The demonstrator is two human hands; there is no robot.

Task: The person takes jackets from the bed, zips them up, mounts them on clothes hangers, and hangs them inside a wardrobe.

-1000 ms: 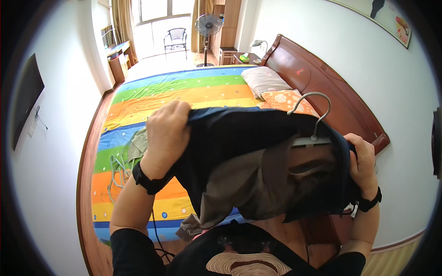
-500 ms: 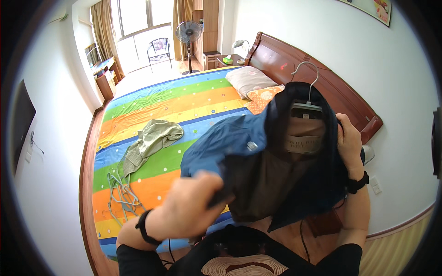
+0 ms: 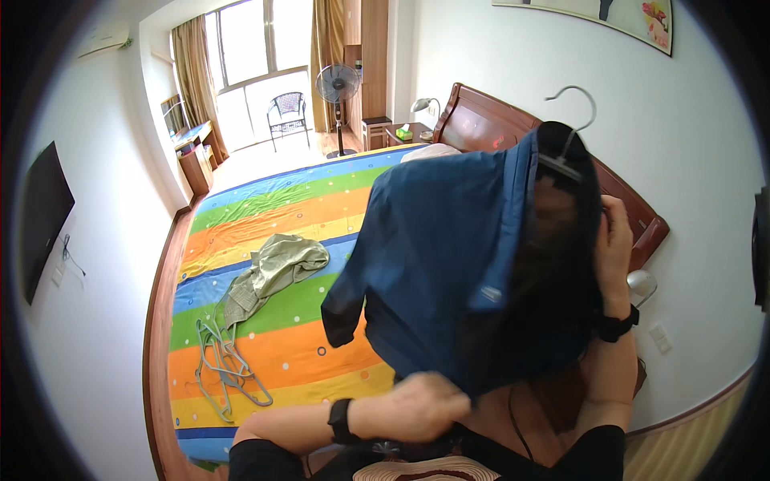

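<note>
A blue jacket [image 3: 433,248] with a dark inner side hangs on a clothes hanger [image 3: 593,116], whose metal hook sticks up above the collar. My right hand [image 3: 616,248] grips the jacket at its far right side, fingers partly hidden by the cloth. Low down, by the jacket's bottom front corner, my left hand [image 3: 425,407] is closed and slightly blurred, seemingly pinching the edge of the cloth. One sleeve dangles over the bed on the left.
On the striped bed [image 3: 321,184] lie a crumpled light green garment [image 3: 281,268] and several tangled hangers [image 3: 224,361]. The wooden headboard [image 3: 481,116] rises behind the jacket. A bedside lamp [image 3: 642,282] stands at right. Farther off are a fan [image 3: 337,84] and a chair [image 3: 287,112].
The jacket has turned so that its blue outside shows more and a sleeve hangs down. My left hand has moved down and right, to the lower hem. My right hand keeps its grip.
</note>
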